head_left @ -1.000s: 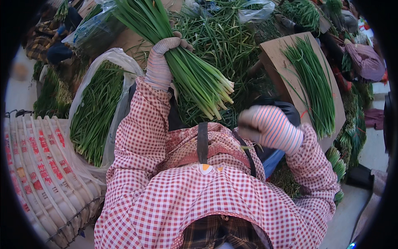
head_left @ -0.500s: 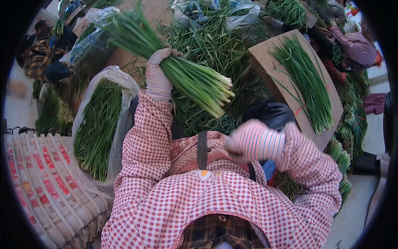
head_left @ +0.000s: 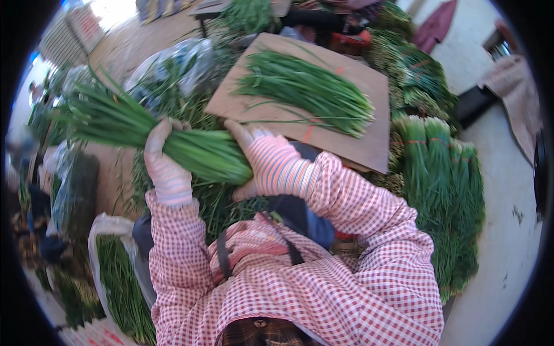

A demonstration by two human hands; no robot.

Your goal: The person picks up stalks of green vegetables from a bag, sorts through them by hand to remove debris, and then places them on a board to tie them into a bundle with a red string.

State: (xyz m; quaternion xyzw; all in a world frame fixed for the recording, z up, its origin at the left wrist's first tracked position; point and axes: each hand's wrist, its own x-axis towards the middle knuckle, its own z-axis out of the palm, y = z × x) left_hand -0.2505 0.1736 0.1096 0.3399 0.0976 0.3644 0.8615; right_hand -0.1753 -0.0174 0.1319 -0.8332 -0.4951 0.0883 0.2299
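Observation:
My left hand [head_left: 164,155], in a striped glove, is wrapped round the middle of a bunch of garlic chives [head_left: 205,153]. The leafy tips fan out to the left. At the right end of the bunch my right hand [head_left: 274,164], gloved too, is cupped round the stem ends, which its palm and fingers hide. Just beyond it, a second bunch of garlic chives [head_left: 306,89] lies on a tilted brown board [head_left: 234,101], pale ends to the right. A red tie [head_left: 310,131] lies at the board's near edge by that bunch.
Tied upright bunches [head_left: 430,167] stand at the right, with more stacked bundles [head_left: 424,75] behind. A plastic bag of greens [head_left: 118,277] is at the lower left. Loose leaves [head_left: 225,205] lie below my hands. A clear plastic bag [head_left: 196,63] lies at the back.
My view has swung to the right, toward the board. My right hand has moved from near my lap to the bunch's stem ends. My left hand keeps its hold.

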